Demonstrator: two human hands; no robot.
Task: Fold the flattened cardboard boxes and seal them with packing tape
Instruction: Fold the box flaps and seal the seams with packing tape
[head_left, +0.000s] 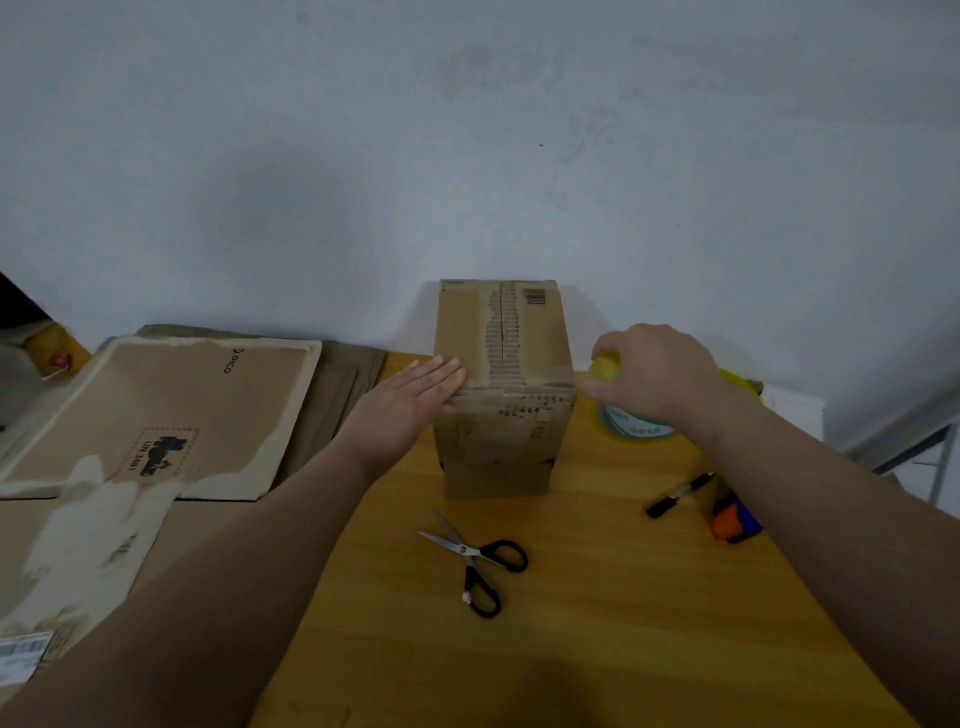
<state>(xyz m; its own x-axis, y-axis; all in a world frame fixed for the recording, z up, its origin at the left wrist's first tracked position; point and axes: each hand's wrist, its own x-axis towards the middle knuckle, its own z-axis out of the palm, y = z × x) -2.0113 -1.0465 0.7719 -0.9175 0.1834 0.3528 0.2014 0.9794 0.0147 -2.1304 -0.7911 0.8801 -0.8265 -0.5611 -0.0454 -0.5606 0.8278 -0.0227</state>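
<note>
Box: folded cardboard box (503, 384) stands upright on wooden table (597, 623), back against pale wall (467, 130); top flaps shut, seam runs front-to-back w/ torn, ribbed strip along it.
Tape strip: clear strip (511, 397) across near top edge of box, glossy, runs toward roll on right.
Left hand: left hand (415, 397) flat, fingers straight and together, palm down, pressing near-left top corner of box; grips nothing.
Right hand: right hand (657, 371) just right of box, fingers curled round yellow tape roll (631, 415); roll sits beside box's right face, below the hand.
Scissors: black-handled scissors (480, 558) on table in front of box, blades apart, well clear of both hands.
Marker: black pen (678, 493) near right forearm; orange-and-blue item (735, 519) next to it, can't tell what.
Flat stock: flattened cardboard sheets (166, 415) stacked left of box, top 1 w/ torn paper surface, printed stamp, white label at near corner.
Obstructions: none btwn hands and box.
</note>
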